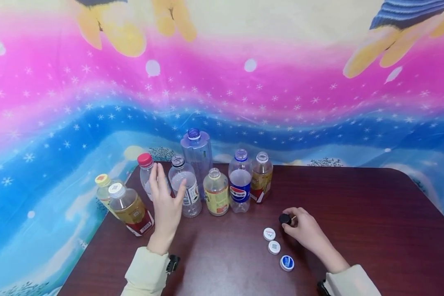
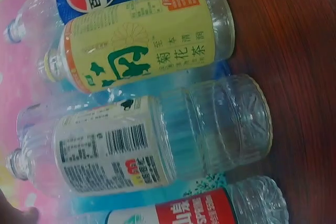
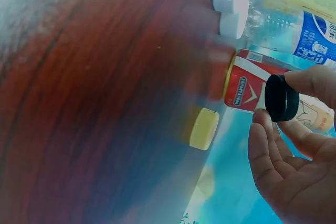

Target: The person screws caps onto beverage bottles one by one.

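Observation:
My right hand (image 1: 307, 230) (image 3: 299, 171) pinches a black cap (image 1: 285, 219) (image 3: 275, 98) between thumb and fingers, above the table. My left hand (image 1: 166, 205) is raised with extended fingers in front of the red-capped bottle (image 1: 144, 176) and beside an uncapped clear bottle (image 1: 190, 201) (image 2: 110, 150); whether it touches either cannot be told. To their right stand an uncapped yellow-label bottle (image 1: 216, 195) (image 2: 142, 40), an uncapped Pepsi bottle (image 1: 240, 191) and an uncapped red-and-gold-label bottle (image 1: 261, 181). Behind them is a tall uncapped bluish bottle (image 1: 197, 152).
Two white caps (image 1: 269, 234) (image 1: 274, 247) and a blue-topped cap (image 1: 287, 263) lie left of my right hand. A yellow cap (image 3: 203, 129) shows in the right wrist view. Two capped bottles (image 1: 105, 187) (image 1: 133, 211) stand at the table's left edge. A patterned cloth (image 1: 281, 94) hangs behind.

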`<state>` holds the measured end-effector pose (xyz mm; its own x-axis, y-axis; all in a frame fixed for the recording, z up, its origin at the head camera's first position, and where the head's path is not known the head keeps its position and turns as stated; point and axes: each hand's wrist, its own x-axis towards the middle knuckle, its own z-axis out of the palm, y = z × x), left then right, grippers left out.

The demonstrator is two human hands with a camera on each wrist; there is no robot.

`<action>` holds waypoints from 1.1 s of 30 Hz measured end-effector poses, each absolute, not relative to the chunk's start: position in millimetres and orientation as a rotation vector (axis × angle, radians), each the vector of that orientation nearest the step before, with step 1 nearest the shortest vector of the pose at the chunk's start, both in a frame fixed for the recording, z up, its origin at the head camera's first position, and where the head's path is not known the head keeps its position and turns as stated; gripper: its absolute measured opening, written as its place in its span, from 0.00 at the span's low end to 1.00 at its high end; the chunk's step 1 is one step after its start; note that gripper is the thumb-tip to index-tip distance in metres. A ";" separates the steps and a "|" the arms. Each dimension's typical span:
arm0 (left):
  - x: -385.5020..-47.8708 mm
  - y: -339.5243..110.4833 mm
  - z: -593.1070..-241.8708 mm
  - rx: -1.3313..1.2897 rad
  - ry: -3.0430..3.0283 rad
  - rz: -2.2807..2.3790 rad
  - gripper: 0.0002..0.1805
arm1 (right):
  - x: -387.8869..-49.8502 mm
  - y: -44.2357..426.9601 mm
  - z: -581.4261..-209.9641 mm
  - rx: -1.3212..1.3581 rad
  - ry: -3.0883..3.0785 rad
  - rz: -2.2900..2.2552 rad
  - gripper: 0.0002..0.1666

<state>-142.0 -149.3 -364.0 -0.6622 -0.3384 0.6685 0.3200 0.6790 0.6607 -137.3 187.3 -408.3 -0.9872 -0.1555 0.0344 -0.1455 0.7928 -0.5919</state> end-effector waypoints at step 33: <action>-121.9 -134.0 -380.6 0.154 -2.166 -1.052 0.44 | -124.9 186.4 -367.7 -0.167 3.083 -1.198 0.22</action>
<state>-121.9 -134.0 -380.6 -0.7390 -0.3904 0.5491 0.1903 0.6609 0.7259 -124.9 186.4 -367.7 -0.9805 -0.0320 0.1939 -0.1546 0.7349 -0.6603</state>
